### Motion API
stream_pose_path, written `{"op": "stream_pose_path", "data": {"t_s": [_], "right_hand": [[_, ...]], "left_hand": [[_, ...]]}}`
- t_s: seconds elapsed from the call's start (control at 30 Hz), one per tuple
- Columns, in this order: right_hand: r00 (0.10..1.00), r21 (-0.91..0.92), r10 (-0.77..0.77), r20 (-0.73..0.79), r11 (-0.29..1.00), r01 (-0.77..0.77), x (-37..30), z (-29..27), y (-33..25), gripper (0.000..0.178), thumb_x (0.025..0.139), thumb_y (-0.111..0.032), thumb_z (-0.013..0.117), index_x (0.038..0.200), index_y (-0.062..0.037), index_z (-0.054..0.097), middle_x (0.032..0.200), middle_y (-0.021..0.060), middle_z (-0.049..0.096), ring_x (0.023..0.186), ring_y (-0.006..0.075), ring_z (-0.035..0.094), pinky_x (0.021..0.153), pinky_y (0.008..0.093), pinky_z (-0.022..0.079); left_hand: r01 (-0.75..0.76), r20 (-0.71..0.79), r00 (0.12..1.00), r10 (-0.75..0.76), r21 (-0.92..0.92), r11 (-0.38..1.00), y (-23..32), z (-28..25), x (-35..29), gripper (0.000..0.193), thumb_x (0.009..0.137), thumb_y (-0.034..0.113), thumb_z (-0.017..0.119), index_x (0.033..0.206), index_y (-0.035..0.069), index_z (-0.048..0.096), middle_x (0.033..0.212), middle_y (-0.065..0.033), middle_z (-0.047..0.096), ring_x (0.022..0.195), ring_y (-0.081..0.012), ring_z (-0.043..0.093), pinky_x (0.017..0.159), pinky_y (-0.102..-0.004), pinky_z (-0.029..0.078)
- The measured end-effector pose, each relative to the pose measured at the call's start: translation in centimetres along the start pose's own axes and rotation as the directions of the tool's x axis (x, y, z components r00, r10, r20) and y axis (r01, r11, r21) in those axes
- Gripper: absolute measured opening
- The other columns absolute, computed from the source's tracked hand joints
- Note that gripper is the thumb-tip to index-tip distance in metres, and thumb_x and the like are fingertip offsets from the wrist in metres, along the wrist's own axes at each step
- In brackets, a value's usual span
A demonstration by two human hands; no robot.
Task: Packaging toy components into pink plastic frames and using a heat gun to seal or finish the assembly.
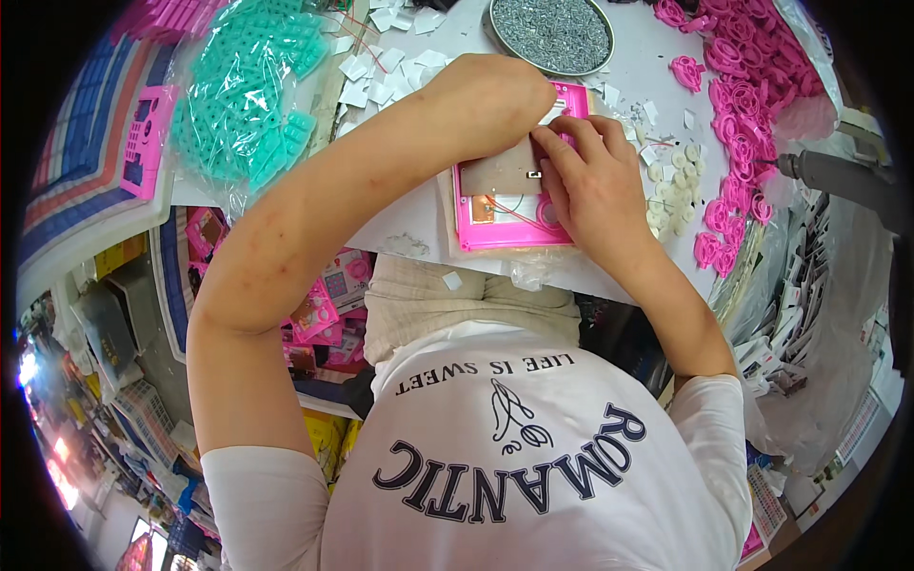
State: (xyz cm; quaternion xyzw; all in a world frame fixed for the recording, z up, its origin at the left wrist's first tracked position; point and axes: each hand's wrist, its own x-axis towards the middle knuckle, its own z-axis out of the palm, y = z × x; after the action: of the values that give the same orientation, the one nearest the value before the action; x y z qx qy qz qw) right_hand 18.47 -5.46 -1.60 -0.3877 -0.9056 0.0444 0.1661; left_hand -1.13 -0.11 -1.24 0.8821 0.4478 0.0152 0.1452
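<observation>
A pink plastic casing (515, 234) lies open on the worktable in front of me. Inside it sits a brown circuit board (497, 175) with a small metal part at its edge; thin red and green wires show below the board. My left hand (509, 90) bends over the far end of the casing, its fingers hidden beneath the wrist. Over the casing's right side, my right hand (595, 171) has its fingers bent and drawn together, with the tips down by the board's upper right corner. Whatever they pinch there is too small or hidden.
A round tin of small metal screws (554, 36) stands beyond the casing. Pink plastic parts (738, 124) are heaped at right near a dark power screwdriver (828, 176). Bagged teal keypads (248, 95) lie left. White squares (381, 81) and cream discs (674, 190) are scattered about.
</observation>
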Motion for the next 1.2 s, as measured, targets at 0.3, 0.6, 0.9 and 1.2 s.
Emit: {"op": "stream_pose_path", "data": {"t_s": [0.3, 0.6, 0.9, 1.2], "right_hand": [[0.995, 0.065, -0.012, 0.098, 0.998, 0.006, -0.1, -1.0, 0.2, 0.044, 0.083, -0.007, 0.070, 0.127, -0.0059, 0.065, 0.125, 0.0098, 0.063, 0.117, 0.0345, 0.054, 0.096, 0.0476, 0.047], [0.994, 0.178, -0.084, 0.066, 0.981, 0.072, -0.3, -2.2, 2.0, 0.038, 0.081, -0.004, 0.070, 0.119, -0.0040, 0.070, 0.123, 0.0110, 0.065, 0.113, 0.0329, 0.059, 0.091, 0.0410, 0.055], [0.919, 0.037, -0.155, 0.364, 0.988, 0.152, 2.3, -3.4, 1.9, 0.043, 0.076, -0.003, 0.070, 0.119, -0.0041, 0.070, 0.115, 0.0074, 0.063, 0.106, 0.0291, 0.060, 0.082, 0.0393, 0.057], [0.969, 0.017, -0.171, 0.177, 0.985, 0.170, 1.3, -1.9, 1.5, 0.043, 0.077, -0.010, 0.075, 0.120, -0.0053, 0.070, 0.108, 0.0047, 0.063, 0.108, 0.0259, 0.058, 0.083, 0.0389, 0.053]], "left_hand": [[-0.047, 0.036, 0.998, 0.049, -0.035, 0.998, -0.5, -0.5, 0.8, 0.016, 0.089, 0.009, 0.062, 0.103, 0.005, 0.069, 0.097, -0.0130, 0.070, 0.096, -0.0344, 0.070, 0.080, -0.0442, 0.057], [0.031, -0.452, 0.865, -0.217, -0.383, 0.923, 0.2, 0.6, -5.8, 0.017, 0.092, 0.005, 0.061, 0.106, 0.003, 0.069, 0.100, -0.0112, 0.068, 0.086, -0.0304, 0.067, 0.077, -0.0375, 0.054], [0.092, -0.473, 0.755, -0.455, -0.610, 0.787, 2.0, 2.6, -8.5, 0.015, 0.091, 0.000, 0.061, 0.104, 0.001, 0.070, 0.097, -0.0101, 0.069, 0.077, -0.0183, 0.064, 0.069, -0.0291, 0.051], [0.092, -0.509, 0.664, -0.549, -0.672, 0.734, 1.7, 2.9, -9.0, 0.012, 0.088, 0.006, 0.066, 0.097, 0.003, 0.072, 0.087, -0.0090, 0.068, 0.071, -0.0198, 0.061, 0.062, -0.0316, 0.048]]}}
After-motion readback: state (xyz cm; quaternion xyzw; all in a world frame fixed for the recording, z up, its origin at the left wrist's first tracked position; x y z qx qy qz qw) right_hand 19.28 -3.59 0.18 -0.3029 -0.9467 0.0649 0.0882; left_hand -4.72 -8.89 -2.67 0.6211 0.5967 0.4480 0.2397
